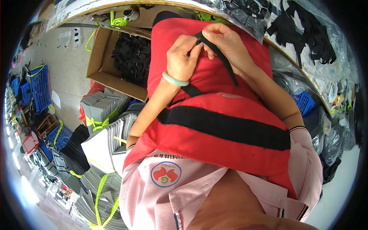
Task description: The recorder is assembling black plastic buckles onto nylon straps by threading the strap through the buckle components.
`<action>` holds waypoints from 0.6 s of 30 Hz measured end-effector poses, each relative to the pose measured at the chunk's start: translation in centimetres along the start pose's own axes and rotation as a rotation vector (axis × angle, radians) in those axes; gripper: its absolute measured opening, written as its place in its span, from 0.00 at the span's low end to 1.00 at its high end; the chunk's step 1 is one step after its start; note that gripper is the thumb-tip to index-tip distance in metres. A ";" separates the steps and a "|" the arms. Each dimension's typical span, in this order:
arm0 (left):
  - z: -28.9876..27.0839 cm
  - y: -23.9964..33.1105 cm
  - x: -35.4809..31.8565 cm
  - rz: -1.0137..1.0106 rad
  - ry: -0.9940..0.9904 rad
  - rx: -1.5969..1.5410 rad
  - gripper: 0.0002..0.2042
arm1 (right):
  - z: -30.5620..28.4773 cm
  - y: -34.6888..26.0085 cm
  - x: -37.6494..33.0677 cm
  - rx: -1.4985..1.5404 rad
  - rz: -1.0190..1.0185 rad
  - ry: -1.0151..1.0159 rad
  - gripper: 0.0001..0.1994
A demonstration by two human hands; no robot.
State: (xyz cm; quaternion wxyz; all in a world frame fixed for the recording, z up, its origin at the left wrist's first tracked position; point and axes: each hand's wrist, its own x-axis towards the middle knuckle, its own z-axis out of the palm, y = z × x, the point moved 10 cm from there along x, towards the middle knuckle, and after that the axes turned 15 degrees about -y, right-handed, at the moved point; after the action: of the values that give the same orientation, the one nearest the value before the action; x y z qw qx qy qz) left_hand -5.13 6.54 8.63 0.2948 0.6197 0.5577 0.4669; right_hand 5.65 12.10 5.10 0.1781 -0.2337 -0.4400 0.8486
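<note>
Over the red apron (214,142) on my lap, both hands pinch a black strip (226,63). My left hand (182,55), with a pale green bangle (175,79) at its wrist, is closed with its fingertips on the strip's end. Thumb and fingers of my right hand (229,45) grip the same strip close to that end, and the two hands nearly touch. The strip's other end hangs down past my right palm toward the apron. What lies between the fingertips is partly hidden.
Left of my lap stands an open cardboard box (111,78) of small black pieces (131,55). Stacked grey sheets (105,101) tied with yellow-green ribbon lie below it. Black cut pieces (303,32) rest on the worktable (285,57) at the upper right. Blue crates (40,89) stand far left.
</note>
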 end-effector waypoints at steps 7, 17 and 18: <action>1.9 -4.8 -0.8 -0.331 -0.142 -0.725 0.08 | -0.6 1.4 0.2 -0.004 0.104 -0.188 0.17; 5.9 -5.9 -1.7 -0.632 -0.127 -1.335 0.15 | -1.8 -1.4 -0.5 -0.570 -0.164 0.053 0.09; 5.7 -6.1 -1.9 -0.593 -0.090 -1.284 0.14 | -1.8 -1.8 -0.6 -0.628 -0.182 0.086 0.08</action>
State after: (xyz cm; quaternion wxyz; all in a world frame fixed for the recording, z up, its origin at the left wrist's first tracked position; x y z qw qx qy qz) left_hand -2.41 6.82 0.50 0.7396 0.1641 0.3049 0.5772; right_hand 7.31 13.96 5.85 0.1910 -0.2725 -0.6914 0.6413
